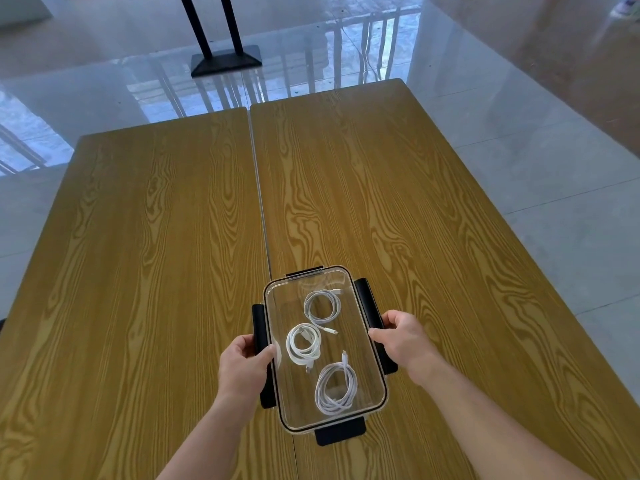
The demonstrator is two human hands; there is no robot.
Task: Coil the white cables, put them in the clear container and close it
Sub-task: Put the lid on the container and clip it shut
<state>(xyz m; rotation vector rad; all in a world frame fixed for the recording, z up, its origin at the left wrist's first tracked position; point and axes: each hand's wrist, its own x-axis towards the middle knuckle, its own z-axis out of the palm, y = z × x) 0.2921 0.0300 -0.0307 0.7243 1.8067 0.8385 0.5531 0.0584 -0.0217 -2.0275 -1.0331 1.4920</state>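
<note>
A clear rectangular container [363, 348] with a clear lid on top lies near the front of the wooden table. Three coiled white cables rest inside: one at the far end [321, 307], one in the middle [304, 342], one at the near end [335, 388]. Black latch flaps stick out on all sides. My left hand [244, 367] grips the left long side at its black flap [259, 325]. My right hand [403, 336] holds the right long side over the right flap [365, 297]. The near-end flap [341, 434] points outward.
Two wooden tables [156, 237] stand pushed together, with a seam [261, 209] running away from me. Beyond the far edge is a glossy tiled floor with a black stand base [227, 60]. The floor drops away on both table sides.
</note>
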